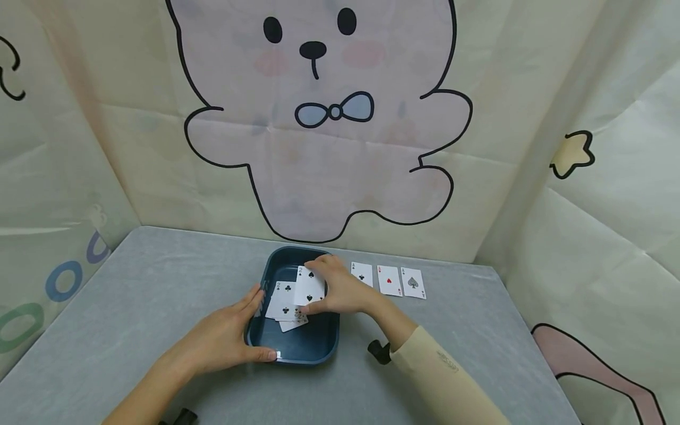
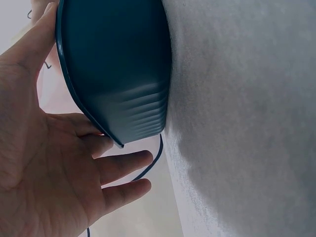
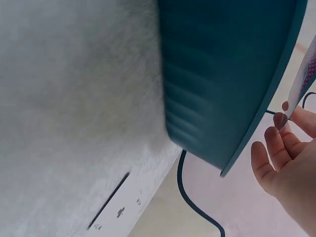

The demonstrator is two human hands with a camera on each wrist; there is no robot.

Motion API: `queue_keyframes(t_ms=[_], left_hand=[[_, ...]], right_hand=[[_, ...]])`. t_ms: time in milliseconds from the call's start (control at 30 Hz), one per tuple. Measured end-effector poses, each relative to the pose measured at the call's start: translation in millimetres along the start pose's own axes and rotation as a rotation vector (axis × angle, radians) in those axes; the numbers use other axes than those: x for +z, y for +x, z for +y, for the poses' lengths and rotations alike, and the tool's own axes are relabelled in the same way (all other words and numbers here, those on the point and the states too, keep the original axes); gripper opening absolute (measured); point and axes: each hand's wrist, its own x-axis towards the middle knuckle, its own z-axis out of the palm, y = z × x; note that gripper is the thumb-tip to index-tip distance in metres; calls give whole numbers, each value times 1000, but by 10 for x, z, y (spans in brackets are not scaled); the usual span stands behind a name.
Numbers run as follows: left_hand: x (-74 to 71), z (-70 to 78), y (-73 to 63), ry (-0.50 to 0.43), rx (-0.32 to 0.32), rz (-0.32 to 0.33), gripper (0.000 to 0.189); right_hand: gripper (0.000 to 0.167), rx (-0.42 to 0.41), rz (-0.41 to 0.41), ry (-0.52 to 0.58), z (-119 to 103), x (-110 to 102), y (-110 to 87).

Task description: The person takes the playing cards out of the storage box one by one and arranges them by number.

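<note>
A blue tray (image 1: 313,341) stands on the grey table (image 1: 175,283), holding a 2 of clubs (image 1: 280,299), face up, that overlaps at least 1 lower card (image 1: 291,325), mostly covered. The left hand (image 1: 225,333) is spread, its thumb and fingers touching the tray's rim and left side. The right hand (image 1: 345,289) pinches a 2 of spades (image 1: 308,287) above the tray. Right of the tray, 3 aces (image 1: 389,280) lie in a row on the table: clubs, hearts, spades.

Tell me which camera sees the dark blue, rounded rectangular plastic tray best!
The head view, because it looks down into the tray, showing white rectangular playing cards inside. The left wrist and right wrist views show only part of its outside and rim.
</note>
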Motion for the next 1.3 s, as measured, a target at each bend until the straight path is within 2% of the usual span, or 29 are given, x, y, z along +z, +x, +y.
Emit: queue_keyframes(t_ms=[433,667,867,1100,1300], left_hand=[[11,-11,-11,-11,14,32,132],[18,-19,-27,-14,11,36,132],[-5,-15,-29,-13,9,33,132],[-1,-20,-26,-8,7,26,133],[1,-18,-26,-9,9,29,133]], right_hand=[[90,24,61,4,217,-128,-329],[90,-3,93,4,377,-143,-482],[90,40,111,-5,519,-138,-588],[87,56,92,-40,703,-105,-701],[89,31,68,-68,829,-56,-772]])
